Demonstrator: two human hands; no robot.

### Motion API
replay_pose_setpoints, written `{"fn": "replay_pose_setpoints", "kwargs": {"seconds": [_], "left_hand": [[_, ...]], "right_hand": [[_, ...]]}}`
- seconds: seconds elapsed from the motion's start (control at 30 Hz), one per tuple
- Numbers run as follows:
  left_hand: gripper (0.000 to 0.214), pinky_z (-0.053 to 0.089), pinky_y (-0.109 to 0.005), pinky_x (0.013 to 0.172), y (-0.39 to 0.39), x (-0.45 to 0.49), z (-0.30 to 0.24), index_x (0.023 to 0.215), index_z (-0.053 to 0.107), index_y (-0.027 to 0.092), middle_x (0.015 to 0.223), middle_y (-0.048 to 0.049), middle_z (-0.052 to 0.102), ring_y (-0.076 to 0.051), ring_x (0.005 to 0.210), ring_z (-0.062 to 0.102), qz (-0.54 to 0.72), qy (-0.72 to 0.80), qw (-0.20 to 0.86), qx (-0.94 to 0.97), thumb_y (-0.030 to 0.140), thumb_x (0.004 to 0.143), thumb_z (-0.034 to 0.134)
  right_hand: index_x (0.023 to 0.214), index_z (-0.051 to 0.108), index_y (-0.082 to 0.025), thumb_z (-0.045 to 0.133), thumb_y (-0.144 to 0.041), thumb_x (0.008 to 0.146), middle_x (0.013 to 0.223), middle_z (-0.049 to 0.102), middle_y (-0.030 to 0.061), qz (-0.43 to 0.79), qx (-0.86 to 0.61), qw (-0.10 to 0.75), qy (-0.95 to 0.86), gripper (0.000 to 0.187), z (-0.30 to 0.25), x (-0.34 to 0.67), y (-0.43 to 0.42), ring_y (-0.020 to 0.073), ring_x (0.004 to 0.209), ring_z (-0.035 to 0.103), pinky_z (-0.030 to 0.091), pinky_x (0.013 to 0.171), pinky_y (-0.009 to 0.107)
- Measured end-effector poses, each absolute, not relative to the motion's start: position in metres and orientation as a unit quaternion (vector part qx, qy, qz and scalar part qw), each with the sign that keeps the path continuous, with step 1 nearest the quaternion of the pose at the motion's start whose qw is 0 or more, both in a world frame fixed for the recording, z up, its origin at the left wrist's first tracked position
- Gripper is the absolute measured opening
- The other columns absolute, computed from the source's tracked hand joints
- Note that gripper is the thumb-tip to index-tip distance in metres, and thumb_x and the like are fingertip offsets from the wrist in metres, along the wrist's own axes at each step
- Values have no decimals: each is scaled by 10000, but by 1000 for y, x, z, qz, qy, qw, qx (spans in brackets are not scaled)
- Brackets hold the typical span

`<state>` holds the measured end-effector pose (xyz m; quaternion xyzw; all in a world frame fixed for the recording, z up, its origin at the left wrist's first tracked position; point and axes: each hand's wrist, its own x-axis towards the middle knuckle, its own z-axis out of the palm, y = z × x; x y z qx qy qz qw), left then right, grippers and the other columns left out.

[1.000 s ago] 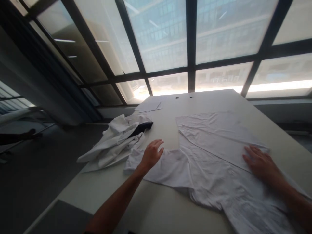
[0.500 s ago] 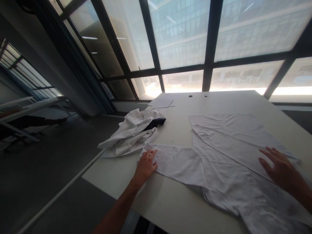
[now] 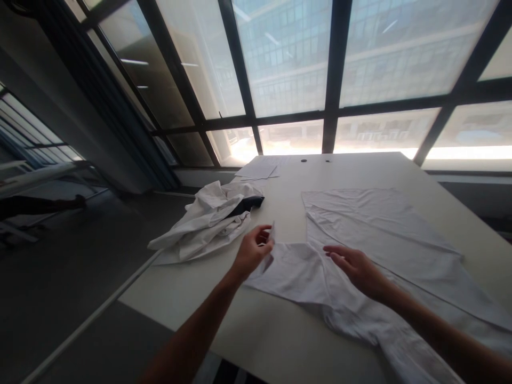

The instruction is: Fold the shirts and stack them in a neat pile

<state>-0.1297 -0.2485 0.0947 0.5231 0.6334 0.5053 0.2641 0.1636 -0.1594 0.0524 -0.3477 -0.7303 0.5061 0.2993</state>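
Note:
A white shirt (image 3: 372,229) lies spread over the right half of the table, one sleeve (image 3: 296,272) reaching out to the left. My left hand (image 3: 253,250) pinches the end of that sleeve and holds it raised off the tabletop. Above the place where the sleeve meets the body is my right hand (image 3: 356,266), its fingers stretched out and holding nothing. Whether its fingertips touch the cloth, I cannot tell. The lower part of the shirt runs beneath my right forearm and out of view.
Left of the sleeve, a crumpled white garment (image 3: 208,224) with a dark patch (image 3: 246,205) hangs partly over the edge of the white table (image 3: 280,208). Paper sheets (image 3: 256,169) lie at the far left corner. Windows (image 3: 292,64) stand behind. Part of a person's dark-clothed leg (image 3: 44,205) shows far left.
My left hand has lifted the sleeve end off the table and moved it slightly right. My right hand has come left, from the shirt's body to near the sleeve's base. The view has shifted slightly.

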Motion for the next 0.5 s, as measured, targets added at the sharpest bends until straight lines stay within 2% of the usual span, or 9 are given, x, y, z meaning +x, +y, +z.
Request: {"fn": "replay_pose_setpoints", "kwargs": {"seconds": [0.13, 0.23, 0.3, 0.4, 0.5], "left_hand": [[433, 563, -296, 766, -221, -42, 93, 1226, 626, 143, 1005, -86, 690, -188, 873, 688, 534, 530, 388, 532, 223, 808, 705], [598, 564, -381, 905, -210, 5, 75, 1358, 531, 162, 1249, -153, 651, -266, 1118, 668, 532, 428, 509, 524, 161, 785, 703], [596, 549, -411, 953, -208, 20, 66, 1365, 527, 170, 1350, -172, 605, -294, 1212, 629, 527, 384, 562, 509, 132, 788, 674], [425, 545, -412, 957, -208, 18, 66, 1246, 610, 157, 1311, -166, 638, -278, 1143, 676, 528, 377, 559, 517, 131, 822, 624], [281, 565, -368, 877, -203, -5, 76, 1131, 647, 149, 1166, -135, 705, -236, 1015, 720, 566, 413, 471, 535, 156, 861, 570]], "right_hand": [[1287, 659, -237, 608, -611, 898, 1280, 688, 132, 712, -305, 314, -548, 541, 68, 140, -174, 289, 1065, 694, 573, 874, 448], [1114, 721, -199, 676, -556, 866, 1091, 755, 115, 750, -330, 347, -457, 437, 70, 147, -174, 255, 950, 717, 580, 778, 357], [979, 737, -179, 764, -489, 796, 934, 771, 94, 739, -370, 370, -424, 360, 68, 159, -169, 224, 815, 718, 568, 692, 304], [871, 736, -162, 830, -418, 707, 797, 757, 73, 707, -414, 393, -417, 318, 66, 184, -155, 194, 682, 690, 558, 635, 291], [813, 730, -164, 821, -397, 684, 750, 746, 70, 653, -454, 415, -442, 281, 75, 213, -133, 204, 650, 685, 566, 619, 315]]}}
